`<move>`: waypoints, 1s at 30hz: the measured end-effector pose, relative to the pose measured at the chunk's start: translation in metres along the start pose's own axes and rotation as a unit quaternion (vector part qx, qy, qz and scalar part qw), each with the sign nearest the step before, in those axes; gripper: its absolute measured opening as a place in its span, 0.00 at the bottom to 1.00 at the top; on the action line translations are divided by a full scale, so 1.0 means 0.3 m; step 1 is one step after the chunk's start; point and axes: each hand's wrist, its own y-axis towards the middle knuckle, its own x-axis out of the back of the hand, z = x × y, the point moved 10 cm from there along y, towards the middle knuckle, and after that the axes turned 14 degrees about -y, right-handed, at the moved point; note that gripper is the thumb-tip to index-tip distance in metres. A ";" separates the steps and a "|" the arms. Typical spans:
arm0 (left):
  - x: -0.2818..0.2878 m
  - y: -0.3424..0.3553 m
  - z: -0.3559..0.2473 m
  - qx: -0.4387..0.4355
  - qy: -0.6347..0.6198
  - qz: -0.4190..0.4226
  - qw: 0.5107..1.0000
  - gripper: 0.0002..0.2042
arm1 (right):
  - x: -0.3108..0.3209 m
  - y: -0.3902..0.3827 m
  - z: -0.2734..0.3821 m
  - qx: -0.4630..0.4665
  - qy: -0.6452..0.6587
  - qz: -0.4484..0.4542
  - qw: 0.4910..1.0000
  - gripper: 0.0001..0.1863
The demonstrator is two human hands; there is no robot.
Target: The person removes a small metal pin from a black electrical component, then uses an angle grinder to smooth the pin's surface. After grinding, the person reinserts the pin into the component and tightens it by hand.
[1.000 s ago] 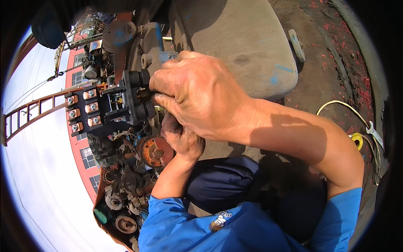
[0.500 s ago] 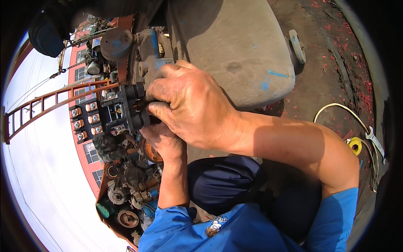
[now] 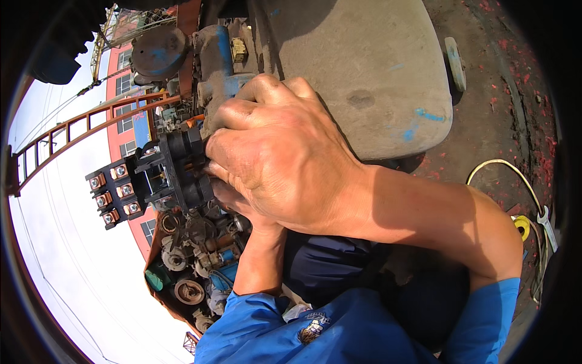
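A black push-button switch block [image 3: 171, 173] with copper screw terminals hangs in the air before me, its open frame showing metal parts inside. Two round black buttons stick out on its side nearest my hands. Over that side, my right hand [image 3: 291, 161] is closed, its fingers curled and the fingertips pressed in between the buttons; what lies right under them is hidden. Beneath it, my left hand [image 3: 245, 209] reaches to the lower button and grips the switch there. Its fingers are mostly covered by the right hand.
A dusty grey seat-like panel [image 3: 388, 79] with blue paint marks is beyond my hands. Old motor parts [image 3: 189, 291] are heaped at lower left. To the right, a wrench [image 3: 548, 227], a yellow tape roll [image 3: 521, 227] and a pale cable [image 3: 500, 162] lie on the ground.
The switch block has shifted a little left and down and tilted, with both hands still at its button side. My right hand has turned, its back now covering more of the left hand.
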 end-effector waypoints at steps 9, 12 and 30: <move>0.009 -0.008 0.019 0.009 -0.024 -0.010 1.000 0.26 | -0.009 0.007 -0.028 -0.046 0.066 0.007 0.997 0.09; 0.011 -0.007 0.019 0.009 -0.031 -0.012 0.999 0.26 | -0.015 0.005 -0.017 -0.021 0.055 0.018 0.998 0.10; 0.026 -0.014 0.017 0.016 -0.040 -0.027 0.999 0.26 | -0.014 0.016 -0.032 -0.017 0.094 0.019 0.995 0.09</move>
